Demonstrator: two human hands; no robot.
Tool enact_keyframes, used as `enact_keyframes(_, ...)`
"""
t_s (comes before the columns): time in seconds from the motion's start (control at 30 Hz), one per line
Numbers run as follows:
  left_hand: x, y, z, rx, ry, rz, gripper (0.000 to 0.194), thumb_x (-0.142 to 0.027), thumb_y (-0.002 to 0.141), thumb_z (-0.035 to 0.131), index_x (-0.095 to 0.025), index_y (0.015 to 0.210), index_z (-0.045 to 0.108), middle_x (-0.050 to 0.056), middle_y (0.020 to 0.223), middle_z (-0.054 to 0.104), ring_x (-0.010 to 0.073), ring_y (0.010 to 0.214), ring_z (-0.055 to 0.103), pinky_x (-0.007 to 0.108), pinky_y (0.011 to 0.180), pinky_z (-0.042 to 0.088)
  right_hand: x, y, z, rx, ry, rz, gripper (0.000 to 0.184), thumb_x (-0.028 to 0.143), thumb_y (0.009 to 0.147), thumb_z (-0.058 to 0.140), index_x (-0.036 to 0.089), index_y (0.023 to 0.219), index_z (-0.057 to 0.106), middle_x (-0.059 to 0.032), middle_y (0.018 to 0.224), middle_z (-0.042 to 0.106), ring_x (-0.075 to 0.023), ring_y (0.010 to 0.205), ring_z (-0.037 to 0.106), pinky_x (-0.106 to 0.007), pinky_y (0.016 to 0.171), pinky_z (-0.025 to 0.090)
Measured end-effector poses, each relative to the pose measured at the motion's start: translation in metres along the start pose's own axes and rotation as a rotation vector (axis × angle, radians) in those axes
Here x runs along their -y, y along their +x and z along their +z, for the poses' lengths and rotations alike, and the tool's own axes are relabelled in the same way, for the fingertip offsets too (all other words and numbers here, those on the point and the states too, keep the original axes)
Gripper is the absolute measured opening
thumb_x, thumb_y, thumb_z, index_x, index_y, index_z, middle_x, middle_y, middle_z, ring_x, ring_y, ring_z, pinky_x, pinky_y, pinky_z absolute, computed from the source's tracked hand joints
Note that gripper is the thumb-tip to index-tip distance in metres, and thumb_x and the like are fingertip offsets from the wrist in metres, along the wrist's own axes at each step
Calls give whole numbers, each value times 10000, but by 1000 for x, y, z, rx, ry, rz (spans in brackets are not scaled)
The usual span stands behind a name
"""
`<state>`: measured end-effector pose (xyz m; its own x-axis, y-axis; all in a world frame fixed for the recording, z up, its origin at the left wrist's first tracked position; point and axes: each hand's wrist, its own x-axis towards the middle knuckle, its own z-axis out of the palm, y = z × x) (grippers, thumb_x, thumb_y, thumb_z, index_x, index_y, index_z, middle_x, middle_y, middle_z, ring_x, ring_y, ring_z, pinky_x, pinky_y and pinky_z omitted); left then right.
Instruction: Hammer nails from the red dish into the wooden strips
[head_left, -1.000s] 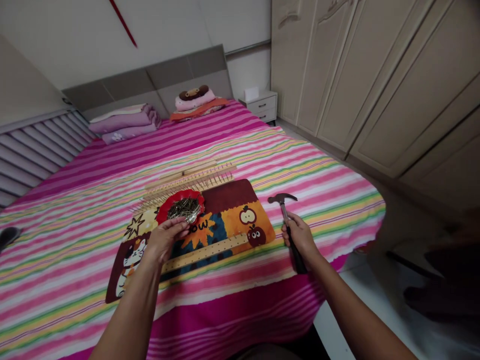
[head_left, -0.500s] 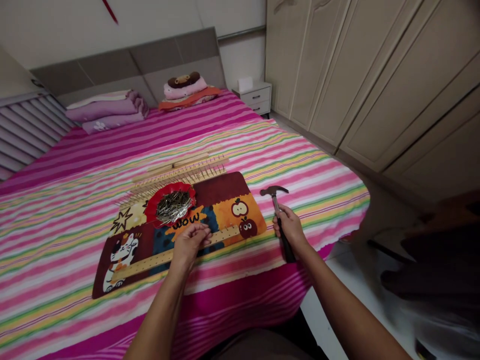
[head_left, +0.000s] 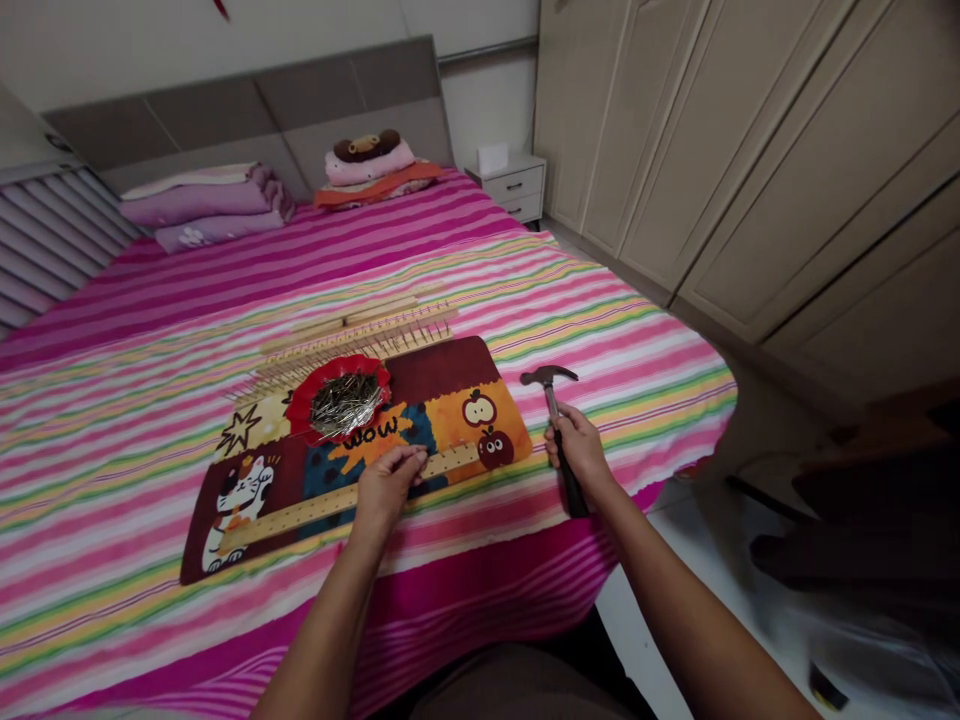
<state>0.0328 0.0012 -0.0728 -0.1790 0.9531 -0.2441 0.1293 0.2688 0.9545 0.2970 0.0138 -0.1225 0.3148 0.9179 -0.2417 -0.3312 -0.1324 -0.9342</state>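
Note:
My left hand (head_left: 390, 488) is closed in a pinch over a pale wooden strip (head_left: 315, 508) dotted with small holes. What looks like a nail, mostly hidden, is between its fingertips. A few nails stand up from the strip's right part. My right hand (head_left: 579, 452) grips a claw hammer (head_left: 550, 382) by its dark handle, to the right of the mat, head pointing away from me. A red scalloped bowl (head_left: 298, 408) full of loose nails (head_left: 345, 402) sits on the printed mat (head_left: 442, 372), beyond my left hand.
Behind the bowl lie more wooden strips (head_left: 405, 342) with rows of upright nails. All rests on a bed with a striped cover (head_left: 615, 350). Folded bedding (head_left: 202, 205) lies near the headboard (head_left: 202, 115). A nightstand (head_left: 514, 190) and wardrobe (head_left: 675, 150) stand at the right.
My left hand has moved from the bowl of nails rightward and nearer to me, over the wooden strip. My right hand still holds the hammer. The camera view has shifted slightly.

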Motion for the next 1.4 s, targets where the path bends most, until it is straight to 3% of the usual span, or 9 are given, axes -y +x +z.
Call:
enact_keyframes(0.43, 9, -1, 2, -34, 158, 113, 326, -453, 601, 676, -181, 778, 707, -27, 552, 580, 93, 480, 471, 226, 489, 388, 0, -1, 0, -11, -37, -19, 342, 324, 703, 554, 206, 1023, 529, 113, 462, 485, -67, 315, 405, -152, 252, 319)
enact_keyframes(0.6, 17, 1, -1, -43, 330, 297, 235, -421, 684, 619, -221, 762, 714, 15, 764, 677, 142, 667, 585, 261, 625, 455, 2, -7, 3, -17, -90, -55, 382, 356, 717, 531, 189, 1060, 530, 110, 482, 473, -64, 313, 394, -156, 256, 316)
enact_keyframes(0.73, 18, 0, 1, -43, 396, 390, 177, -376, 709, 594, -235, 727, 700, 13, 796, 691, 162, 776, 614, 289, 750, 466, 14, -37, 9, 14, -174, -101, 421, 360, 760, 505, 177, 1137, 542, 106, 489, 459, -60, 307, 365, -163, 269, 307)
enact_keyframes(0.83, 15, -3, 2, -47, 409, 412, 161, -352, 713, 582, -237, 719, 694, 6, 785, 690, 156, 758, 612, 288, 754, 474, 29, -68, 14, 103, -258, -139, 411, 326, 784, 541, 181, 1166, 581, 78, 524, 505, -71, 368, 412, -176, 337, 359)
enact_keyframes(0.93, 15, -5, 3, -57, 415, 426, 160, -345, 721, 569, -240, 715, 690, 2, 785, 690, 152, 746, 609, 287, 759, 478, 46, -91, 22, 341, -479, -305, 375, 279, 840, 522, 203, 1200, 590, 43, 594, 573, -84, 446, 484, -181, 422, 408)
enact_keyframes(1.03, 17, -5, 4, -62, 420, 435, 158, -343, 727, 565, -242, 709, 686, -1, 765, 686, 150, 729, 606, 283, 747, 478, 58, -102, 33, 558, -677, -499, 391, 227, 893, 457, 245, 1277, 529, -12, 840, 690, -120, 617, 615, -207, 564, 486)
enact_keyframes(1.1, 17, -5, 4, -66, 425, 437, 150, -335, 726, 566, -243, 703, 682, -3, 758, 684, 150, 732, 606, 280, 741, 475, 63, -104, 41, 611, -769, -579, 418, 201, 906, 430, 266, 1315, 485, -36, 1012, 701, -164, 797, 664, -251, 691, 515)
enact_keyframes(1.2, 16, -5, 5, -61, 436, 437, 140, -322, 725, 566, -240, 701, 677, -2, 764, 678, 150, 746, 603, 278, 746, 467, 68, -105, 51, 641, -863, -635, 418, 192, 913, 411, 250, 1322, 469, -61, 1082, 694, -208, 940, 661, -305, 791, 513)
enact_keyframes(1.4, 13, -6, 5, -61, 481, 441, 164, -318, 726, 561, -226, 605, 625, 0, 663, 612, 149, 674, 567, 267, 668, 445, 66, -104, 58, 747, -912, -572, 465, 180, 902, 400, 275, 1357, 424, -59, 1237, 625, -235, 1074, 613, -356, 858, 496)
